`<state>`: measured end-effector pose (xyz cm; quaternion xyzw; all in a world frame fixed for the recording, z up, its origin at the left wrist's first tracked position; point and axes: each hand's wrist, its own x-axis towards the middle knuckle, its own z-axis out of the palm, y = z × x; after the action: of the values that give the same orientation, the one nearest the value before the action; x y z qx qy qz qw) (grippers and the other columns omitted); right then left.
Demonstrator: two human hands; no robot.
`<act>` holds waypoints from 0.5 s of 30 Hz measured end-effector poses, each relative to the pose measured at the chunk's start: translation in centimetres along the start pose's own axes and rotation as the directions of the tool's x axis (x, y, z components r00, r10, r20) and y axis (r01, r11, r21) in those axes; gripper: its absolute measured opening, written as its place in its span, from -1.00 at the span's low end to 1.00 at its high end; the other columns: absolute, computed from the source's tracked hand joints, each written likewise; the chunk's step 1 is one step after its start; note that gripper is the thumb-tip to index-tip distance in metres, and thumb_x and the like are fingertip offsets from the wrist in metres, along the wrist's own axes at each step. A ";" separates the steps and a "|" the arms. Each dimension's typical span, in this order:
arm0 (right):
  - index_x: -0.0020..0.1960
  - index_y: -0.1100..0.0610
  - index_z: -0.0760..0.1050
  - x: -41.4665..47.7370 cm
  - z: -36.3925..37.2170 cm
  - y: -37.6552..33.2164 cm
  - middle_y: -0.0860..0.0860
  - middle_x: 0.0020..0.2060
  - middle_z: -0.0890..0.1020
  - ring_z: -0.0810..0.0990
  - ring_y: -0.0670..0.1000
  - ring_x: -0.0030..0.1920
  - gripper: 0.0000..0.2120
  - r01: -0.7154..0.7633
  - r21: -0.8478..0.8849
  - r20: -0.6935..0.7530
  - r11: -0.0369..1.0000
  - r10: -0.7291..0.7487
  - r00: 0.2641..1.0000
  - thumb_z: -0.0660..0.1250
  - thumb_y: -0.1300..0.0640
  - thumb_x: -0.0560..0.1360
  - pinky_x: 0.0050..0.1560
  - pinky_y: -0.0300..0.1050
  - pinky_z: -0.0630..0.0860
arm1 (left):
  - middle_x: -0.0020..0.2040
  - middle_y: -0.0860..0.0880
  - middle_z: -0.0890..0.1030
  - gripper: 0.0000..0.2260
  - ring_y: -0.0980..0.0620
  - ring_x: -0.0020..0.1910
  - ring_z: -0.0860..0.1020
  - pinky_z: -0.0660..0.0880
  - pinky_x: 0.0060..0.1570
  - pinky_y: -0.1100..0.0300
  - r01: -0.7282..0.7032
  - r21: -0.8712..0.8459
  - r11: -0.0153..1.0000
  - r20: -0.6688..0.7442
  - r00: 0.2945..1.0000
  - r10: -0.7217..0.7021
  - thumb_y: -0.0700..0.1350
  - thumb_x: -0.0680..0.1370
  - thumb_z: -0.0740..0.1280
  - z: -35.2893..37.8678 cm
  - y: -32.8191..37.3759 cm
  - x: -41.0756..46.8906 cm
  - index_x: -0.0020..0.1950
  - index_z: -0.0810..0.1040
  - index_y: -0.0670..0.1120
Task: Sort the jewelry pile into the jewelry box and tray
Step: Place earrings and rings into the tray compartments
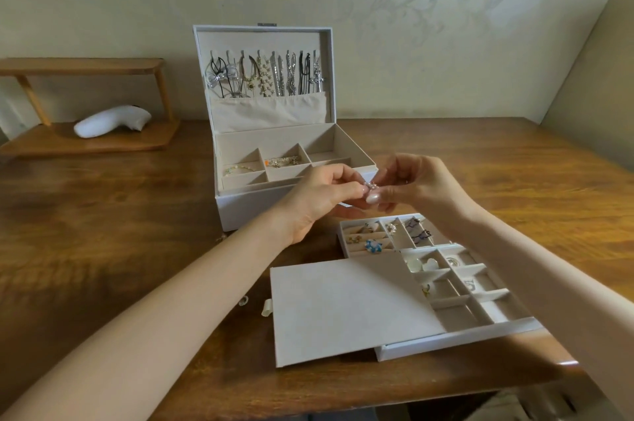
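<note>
Head view: left grip (322, 190) and right grip (411, 180) pinch one sparkly piece (370, 185); probably needs a free tray (463, 340) slot next.

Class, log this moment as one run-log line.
left hand + right hand: pinch small sparkly piece | jewelry box: lid open, necklaces hung | tray: partly covered by board

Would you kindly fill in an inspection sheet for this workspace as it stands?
Surface: wooden table, grain visible.
Job's things: jewelry box open, necklaces hanging in its lid; tray partly under a flat panel; jewelry piece between the hands.
Clutter: small clear piece on the table.
Grippers: left hand and right hand both pinch the jewelry piece with their fingers.
Cables: nothing seen.
Surroundings: wooden shelf holding a white object; patterned wall.
</note>
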<state>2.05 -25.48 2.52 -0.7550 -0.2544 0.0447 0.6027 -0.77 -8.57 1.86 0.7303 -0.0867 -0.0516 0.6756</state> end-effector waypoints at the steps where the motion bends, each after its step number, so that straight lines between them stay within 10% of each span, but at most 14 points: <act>1: -0.22 0.28 0.52 -0.1 -0.1 0.1 0.06 -0.40 0.63 0.59 -0.02 -0.41 -0.76 0.003 0.008 0.020 1.000 -0.003 1.000 0.51 0.26 0.18 -0.32 -0.21 0.55 | -0.16 -0.08 0.59 -0.92 0.09 -0.22 0.61 0.57 -0.22 0.29 -0.017 0.006 1.000 0.004 1.000 0.017 -0.31 0.54 0.29 -0.1 -0.2 0.0 -0.09 0.50 -0.15; 15: -0.29 0.21 0.54 0.0 -0.5 0.9 0.21 -0.26 0.62 0.64 0.14 -0.26 -0.89 -0.034 0.252 0.094 0.967 0.010 0.995 0.45 0.36 0.30 -0.20 -0.08 0.60 | -0.27 0.02 0.60 -0.90 0.13 -0.29 0.58 0.56 -0.26 0.29 0.033 -0.145 0.989 0.162 0.987 -0.009 -0.29 0.55 0.24 -1.2 -0.3 -0.6 -0.08 0.48 -0.11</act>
<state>2.52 -26.05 1.81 -0.6716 -0.2657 0.1184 0.6814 -1.15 -7.29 1.65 0.6728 -0.1291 -0.1239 0.7179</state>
